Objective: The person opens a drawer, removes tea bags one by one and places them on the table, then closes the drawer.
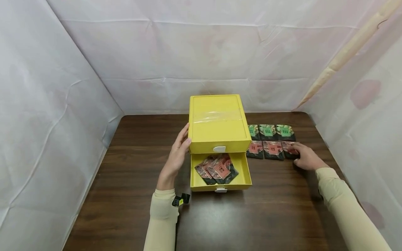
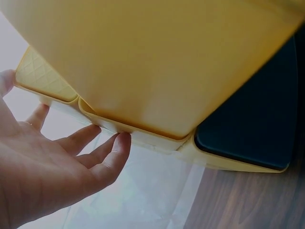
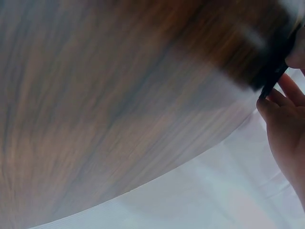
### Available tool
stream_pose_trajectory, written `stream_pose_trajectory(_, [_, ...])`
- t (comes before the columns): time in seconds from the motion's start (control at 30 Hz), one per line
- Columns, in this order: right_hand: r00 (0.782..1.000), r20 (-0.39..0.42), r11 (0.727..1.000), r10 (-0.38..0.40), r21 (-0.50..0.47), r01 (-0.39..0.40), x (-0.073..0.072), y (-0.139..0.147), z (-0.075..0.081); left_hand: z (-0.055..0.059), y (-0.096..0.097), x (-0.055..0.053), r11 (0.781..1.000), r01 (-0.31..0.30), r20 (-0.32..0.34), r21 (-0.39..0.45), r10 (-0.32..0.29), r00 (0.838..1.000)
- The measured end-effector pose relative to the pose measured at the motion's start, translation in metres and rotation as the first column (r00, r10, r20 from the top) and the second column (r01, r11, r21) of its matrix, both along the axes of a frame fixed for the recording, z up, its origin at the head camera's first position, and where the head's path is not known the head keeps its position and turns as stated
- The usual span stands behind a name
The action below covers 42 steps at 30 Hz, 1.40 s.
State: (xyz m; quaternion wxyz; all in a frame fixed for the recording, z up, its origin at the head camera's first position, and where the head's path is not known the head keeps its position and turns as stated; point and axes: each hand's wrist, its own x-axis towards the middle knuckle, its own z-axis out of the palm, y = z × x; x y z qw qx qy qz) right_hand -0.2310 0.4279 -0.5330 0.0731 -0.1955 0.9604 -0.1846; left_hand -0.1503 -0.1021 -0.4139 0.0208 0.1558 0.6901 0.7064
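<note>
A yellow two-drawer box (image 1: 216, 122) stands in the middle of the table, its lower drawer (image 1: 246, 170) pulled out. Overlapping red-and-black packets (image 1: 221, 169) lie inside that drawer. My left hand (image 1: 176, 155) rests against the box's left side, fingers extended; the left wrist view shows the fingertips (image 2: 123, 139) touching its edge. Off to the right, my right hand (image 1: 307, 158) pinches the rightmost red-and-black packet (image 1: 288, 148) of a short row. The right wrist view shows thumb and fingers on its dark edge (image 3: 274, 78). Beside it lies another red-and-black packet (image 1: 273, 150).
Behind the red row sits a row of green-and-black packets (image 1: 285, 131), its left end close to the box. The brown wooden table (image 1: 135, 174) meets white cloth walls (image 1: 201, 52) at its back and sides. Clear tape (image 1: 216, 116) crosses the box top.
</note>
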Motion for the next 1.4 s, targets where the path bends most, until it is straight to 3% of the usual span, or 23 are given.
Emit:
stream_pose_trajectory(0.17, [1.000, -0.016, 1.000, 0.019, 0.005, -0.019, 0.000, -0.001, 0.002, 0.007, 0.001, 0.002, 1.000, 0.009, 0.008, -0.021, -0.009, 1.000])
stream_pose_trajectory(0.33, [0.997, -0.079, 1.000, 0.009, 0.024, -0.007, 0.002, -0.005, 0.012, 0.005, 0.000, 0.001, 1.000, 0.011, 0.015, -0.004, -0.011, 1.000])
stream_pose_trajectory(0.43, [0.989, -0.147, 0.998, -0.032, 0.050, 0.039, 0.007, -0.017, 0.032, 0.003, -0.001, 0.001, 1.000, 0.009, 0.030, -0.005, -0.009, 0.999])
stream_pose_trajectory(0.57, [0.965, -0.253, 0.995, -0.077, 0.039, 0.089, 0.018, -0.045, 0.070, 0.003, -0.001, 0.000, 1.000, -0.005, 0.035, -0.007, 0.005, 0.999])
stream_pose_trajectory(0.77, [0.901, -0.433, 0.999, -0.021, -0.051, -0.001, 0.034, -0.094, 0.117, 0.004, 0.001, -0.001, 1.000, -0.020, 0.031, -0.013, 0.021, 0.999])
stream_pose_trajectory(0.93, [0.832, -0.549, 0.982, 0.077, -0.103, -0.159, 0.043, -0.126, 0.138, -0.014, -0.001, -0.007, 1.000, -0.021, 0.037, -0.011, 0.021, 0.999])
stream_pose_trajectory(1.0, [0.810, -0.575, 0.969, 0.117, -0.115, -0.221, 0.045, -0.136, 0.142, -0.023, -0.002, -0.010, 1.000, -0.023, 0.039, -0.008, 0.023, 0.999])
stream_pose_trajectory(1.1, [0.779, -0.606, 0.941, 0.164, -0.142, -0.309, 0.048, -0.151, 0.148, -0.028, -0.003, -0.011, 0.999, -0.032, 0.028, -0.001, 0.032, 0.999])
stream_pose_trajectory(1.33, [0.715, -0.646, 0.869, 0.269, -0.157, -0.468, 0.062, -0.192, 0.168, -0.028, -0.001, -0.013, 0.999, -0.043, -0.009, 0.005, 0.043, 0.999])
stream_pose_trajectory(1.4, [0.684, -0.661, 0.854, 0.309, -0.123, -0.505, 0.068, -0.206, 0.171, -0.027, -0.001, -0.013, 0.999, -0.047, -0.011, 0.014, 0.047, 0.999])
